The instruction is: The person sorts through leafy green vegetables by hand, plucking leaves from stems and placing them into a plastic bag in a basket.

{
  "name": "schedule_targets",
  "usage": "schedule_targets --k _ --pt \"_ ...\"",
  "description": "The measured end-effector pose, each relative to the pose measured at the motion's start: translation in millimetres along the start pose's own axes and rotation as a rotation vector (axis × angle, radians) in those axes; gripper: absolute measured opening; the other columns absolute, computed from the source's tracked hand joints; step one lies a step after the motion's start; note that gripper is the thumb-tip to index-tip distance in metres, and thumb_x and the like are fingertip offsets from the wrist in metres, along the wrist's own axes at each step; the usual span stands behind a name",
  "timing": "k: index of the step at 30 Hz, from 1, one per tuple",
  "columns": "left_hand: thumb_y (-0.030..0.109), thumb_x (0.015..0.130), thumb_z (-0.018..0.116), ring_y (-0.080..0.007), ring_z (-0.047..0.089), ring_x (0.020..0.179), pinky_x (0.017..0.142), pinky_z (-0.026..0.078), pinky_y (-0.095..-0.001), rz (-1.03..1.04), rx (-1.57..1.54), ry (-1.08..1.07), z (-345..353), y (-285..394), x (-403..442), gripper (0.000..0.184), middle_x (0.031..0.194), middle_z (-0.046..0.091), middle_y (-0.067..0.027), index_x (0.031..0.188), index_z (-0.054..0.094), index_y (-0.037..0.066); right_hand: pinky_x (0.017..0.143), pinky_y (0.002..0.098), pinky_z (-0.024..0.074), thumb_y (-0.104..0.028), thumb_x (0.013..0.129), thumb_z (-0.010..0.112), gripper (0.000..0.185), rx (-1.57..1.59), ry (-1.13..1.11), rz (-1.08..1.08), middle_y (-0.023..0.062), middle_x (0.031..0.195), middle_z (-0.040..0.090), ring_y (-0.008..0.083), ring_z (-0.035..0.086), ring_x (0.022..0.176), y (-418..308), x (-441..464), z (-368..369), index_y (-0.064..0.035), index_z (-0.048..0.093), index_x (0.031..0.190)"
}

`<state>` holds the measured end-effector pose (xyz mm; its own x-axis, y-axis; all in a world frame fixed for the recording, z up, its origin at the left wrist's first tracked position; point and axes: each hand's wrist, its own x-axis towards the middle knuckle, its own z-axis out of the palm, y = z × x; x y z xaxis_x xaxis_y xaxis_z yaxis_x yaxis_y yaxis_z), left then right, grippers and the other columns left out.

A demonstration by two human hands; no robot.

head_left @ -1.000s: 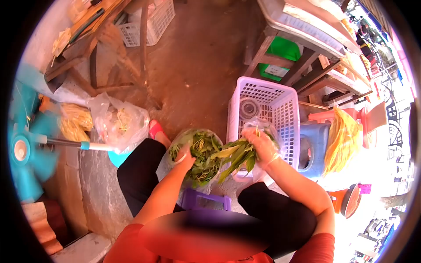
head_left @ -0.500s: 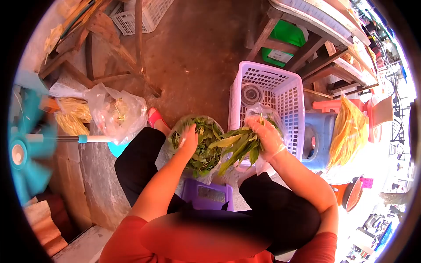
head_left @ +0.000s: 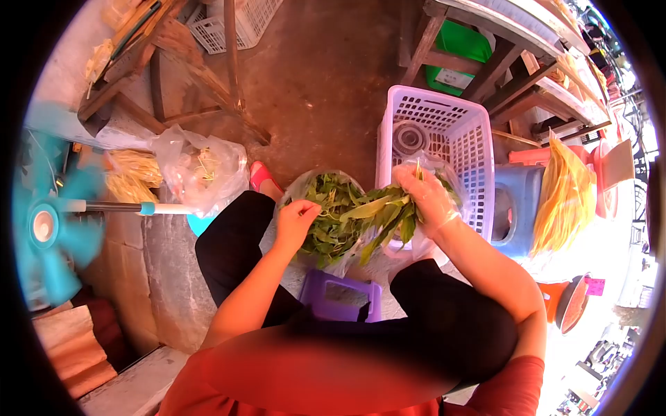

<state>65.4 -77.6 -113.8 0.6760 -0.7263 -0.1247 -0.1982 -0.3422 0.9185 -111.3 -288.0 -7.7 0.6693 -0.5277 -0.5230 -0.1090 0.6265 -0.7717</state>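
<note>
A bunch of long-leaved greens [head_left: 388, 213] is gripped in my right hand [head_left: 424, 200], which seems to wear a thin clear plastic glove. Its leaf tips point left, over a plastic bag full of leafy greens [head_left: 326, 232] between my knees. At that bag's left edge is my left hand [head_left: 297, 218], its fingers curled in a pinch beside the leaves. What sits between those fingertips, if anything, is too small to make out. Just behind my right hand a clear plastic bag [head_left: 451, 186] with more greens rests against the lilac basket [head_left: 491, 163].
A purple stool [head_left: 341, 297] stands between my legs. To the left are a turquoise fan [head_left: 45, 225] and a clear bag [head_left: 201, 170] near dried yellow strips [head_left: 132, 180]. On the right stand a blue stool [head_left: 517, 197] and wooden tables [head_left: 513, 55].
My left hand has drawn back leftward from over the bagged greens, its fingers now curled. My right hand still grips its bunch. The whole view has shifted slightly.
</note>
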Motion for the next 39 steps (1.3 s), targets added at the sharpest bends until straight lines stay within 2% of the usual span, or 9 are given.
schedule_targets --k 5,7,12,19,25,31,32,35,39 --pt "0.019 0.087 0.061 -0.0069 0.054 0.067 0.056 0.037 -0.0208 -0.399 -0.498 0.022 -29 21 -21 0.016 0.08 0.065 -0.0009 0.083 0.064 0.003 0.068 0.0243 0.0478 -0.018 0.087 0.063 0.016 -0.345 -0.157 -0.159 -0.0001 0.081 0.058 0.009 0.056 0.076 -6 -3 15 -0.0063 0.059 0.096" --pt "0.02 0.087 0.062 -0.0062 0.055 0.069 0.056 0.035 -0.0196 -0.389 -0.572 -0.008 -31 38 -24 0.015 0.08 0.065 -0.0007 0.088 0.064 0.005 0.07 0.0244 0.048 -0.018 0.086 0.063 0.017 -0.593 -0.275 -0.292 -0.0008 0.082 0.059 0.0082 0.057 0.079 -7 -7 22 -0.0057 0.061 0.098" --pt "0.022 0.088 0.062 -0.0085 0.056 0.069 0.058 0.038 -0.0204 -0.403 -0.834 -0.104 -26 87 -36 0.016 0.081 0.065 -0.0017 0.088 0.063 0.006 0.075 0.0374 0.0484 -0.019 0.08 0.067 0.027 -1.322 -0.446 -0.639 0.0147 0.092 0.064 0.0306 0.062 0.084 -28 -38 45 -0.0088 0.064 0.105" --pt "0.02 0.089 0.061 -0.0097 0.056 0.072 0.061 0.039 -0.0215 -0.379 -0.972 -0.133 -22 113 -39 0.014 0.083 0.066 -0.0032 0.09 0.062 0.007 0.07 0.0395 0.0473 -0.015 0.08 0.064 0.016 -1.21 -0.614 -0.737 0.0156 0.086 0.063 0.033 0.06 0.079 -26 -35 47 -0.0047 0.065 0.093" --pt "0.019 0.09 0.059 -0.0105 0.057 0.075 0.067 0.04 -0.023 -0.243 -0.968 0.073 -1 116 -39 0.013 0.087 0.066 -0.005 0.09 0.061 0.006 0.067 0.0421 0.0451 -0.015 0.085 0.055 0.016 -1.248 -0.327 -0.81 0.0207 0.08 0.058 0.0396 0.055 0.076 -18 -32 54 -0.0002 0.06 0.083" --pt "0.019 0.091 0.058 -0.0131 0.06 0.079 0.075 0.045 -0.0262 -0.157 -1.146 0.122 4 114 -30 0.013 0.091 0.066 -0.0068 0.09 0.061 0.006 0.072 0.0421 0.0444 -0.022 0.087 0.05 0.021 -0.879 -0.103 -0.58 0.0204 0.081 0.059 0.0374 0.057 0.077 6 -4 39 -0.0025 0.057 0.087" --pt "0.019 0.091 0.058 -0.0138 0.06 0.08 0.076 0.046 -0.0268 -0.196 -1.187 0.12 -5 116 -28 0.013 0.091 0.066 -0.0069 0.09 0.061 0.006 0.072 0.0381 0.0449 -0.025 0.089 0.05 0.024 -0.786 -0.034 -0.409 0.0185 0.079 0.058 0.0335 0.055 0.072 7 0 31 -0.0022 0.055 0.085" --pt "0.021 0.091 0.058 -0.0159 0.062 0.082 0.078 0.048 -0.0289 -0.283 -1.288 0.042 -19 111 -26 0.014 0.091 0.066 -0.007 0.09 0.061 0.007 0.072 0.0346 0.0451 -0.027 0.089 0.053 0.024 -0.77 -0.078 -0.429 0.0153 0.076 0.057 0.0272 0.054 0.071 -7 -7 29 -0.0029 0.053 0.087" --pt "0.021 0.091 0.058 -0.0161 0.061 0.084 0.079 0.048 -0.0306 -0.368 -1.336 -0.028 -13 110 -31 0.013 0.091 0.064 -0.0056 0.09 0.061 0.008 0.074 0.0281 0.0452 -0.013 0.086 0.062 0.018 -0.881 -0.312 -0.438 0.0021 0.08 0.053 0.0101 0.049 0.078 -17 -25 51 -0.0043 0.052 0.098"
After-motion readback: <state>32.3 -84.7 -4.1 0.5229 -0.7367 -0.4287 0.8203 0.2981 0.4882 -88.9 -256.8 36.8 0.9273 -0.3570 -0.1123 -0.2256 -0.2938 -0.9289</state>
